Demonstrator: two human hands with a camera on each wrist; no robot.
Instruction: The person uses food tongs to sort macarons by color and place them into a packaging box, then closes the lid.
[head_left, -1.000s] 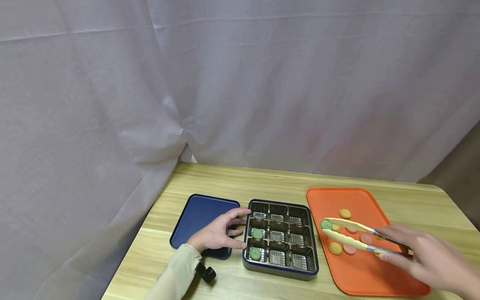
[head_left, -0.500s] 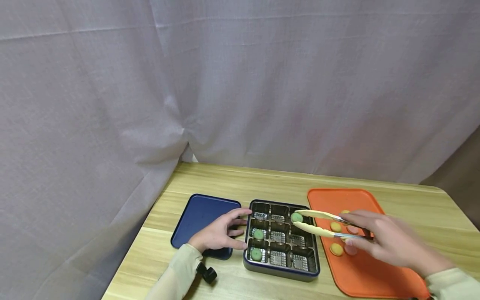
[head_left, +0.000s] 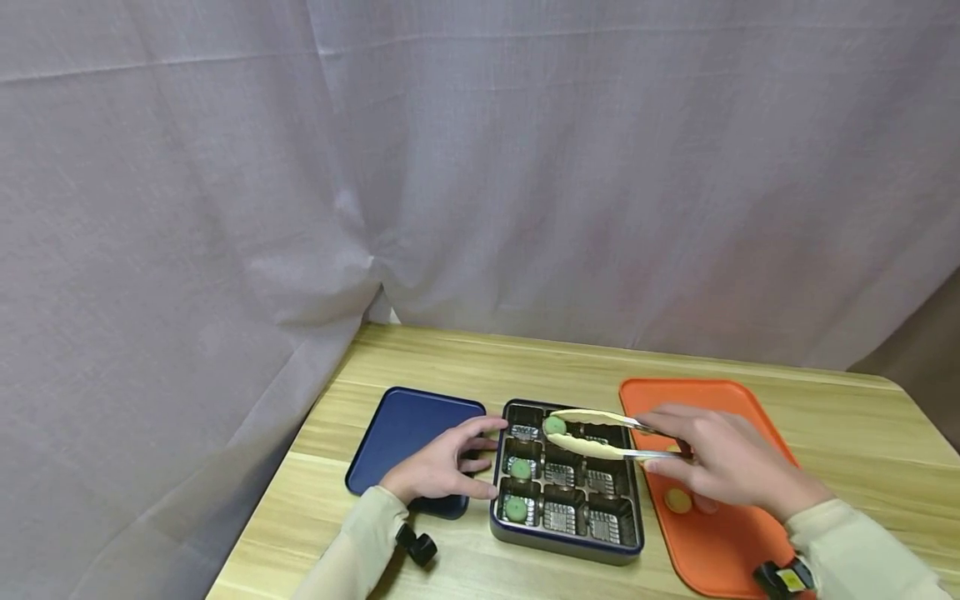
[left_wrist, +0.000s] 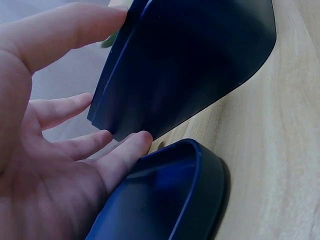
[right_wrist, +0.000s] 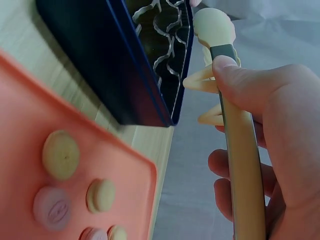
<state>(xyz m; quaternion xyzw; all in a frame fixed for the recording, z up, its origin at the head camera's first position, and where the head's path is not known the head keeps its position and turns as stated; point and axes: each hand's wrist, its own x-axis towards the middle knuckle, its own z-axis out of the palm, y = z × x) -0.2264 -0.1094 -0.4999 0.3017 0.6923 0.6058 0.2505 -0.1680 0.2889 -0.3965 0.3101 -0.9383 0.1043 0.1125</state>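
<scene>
My right hand [head_left: 723,460] grips a pair of tongs [right_wrist: 243,170] with cream scalloped tips. Between those tips a green macaron [head_left: 555,425] is pinched at the back-middle compartment of a dark blue divided box [head_left: 566,546]; whether it touches the bottom I cannot tell. Two more green macarons lie in the left column, one in the middle compartment [head_left: 519,468] and one in the front compartment [head_left: 515,509]. My left hand [head_left: 442,462] rests its spread fingers and thumb against the box's left side [left_wrist: 185,60], fingertips touching the wall.
Left of the box lies a blue lid [head_left: 408,429], partly under my left hand. An orange tray [head_left: 712,554] on the right holds yellow macarons [right_wrist: 61,155] and pink macarons [right_wrist: 52,207], some hidden behind my right hand in the head view. A grey curtain [head_left: 525,183] hangs behind the table.
My right hand has carried the tongs and the green macaron leftward from the orange tray, across the box's right column, to the back-middle compartment. The left hand stays against the box.
</scene>
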